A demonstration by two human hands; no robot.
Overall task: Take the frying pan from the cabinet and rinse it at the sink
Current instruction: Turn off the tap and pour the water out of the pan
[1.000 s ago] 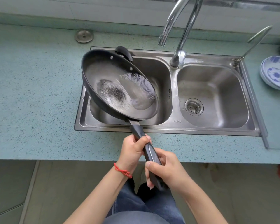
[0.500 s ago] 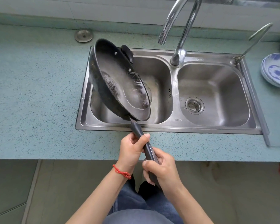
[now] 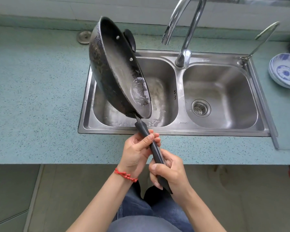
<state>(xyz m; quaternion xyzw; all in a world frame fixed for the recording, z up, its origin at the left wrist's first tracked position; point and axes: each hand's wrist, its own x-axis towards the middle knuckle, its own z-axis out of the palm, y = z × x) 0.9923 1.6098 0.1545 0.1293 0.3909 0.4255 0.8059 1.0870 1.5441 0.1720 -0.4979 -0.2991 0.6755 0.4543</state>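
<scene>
The black frying pan [image 3: 119, 69] is held tilted steeply on edge over the left basin [image 3: 164, 91] of the stainless double sink [image 3: 179, 129], its open side facing right and its scorched underside facing left; a little water pools at the low end of its inner surface, near the handle. A small helper grip sticks out at its far rim. The wet basin floor shows below and to the right of the pan. The curved chrome faucet [image 3: 182, 27] rises from the divider between the basins, its spout ending to the right of the pan and apart from it. The right basin holds a drain strainer [image 3: 200, 108]. On the speckled blue-green countertop [image 3: 32, 97] a round metal cap [image 3: 84, 36] lies behind the pan, and stacked blue-and-white bowls [image 3: 285, 71] sit at the far right. Both hands are clamped on the long dark handle [image 3: 155, 151]: the left hand [image 3: 136, 153], wearing a red beaded bracelet [image 3: 126, 174], grips it nearer the pan, and the right hand [image 3: 171, 171] wraps round its end.
</scene>
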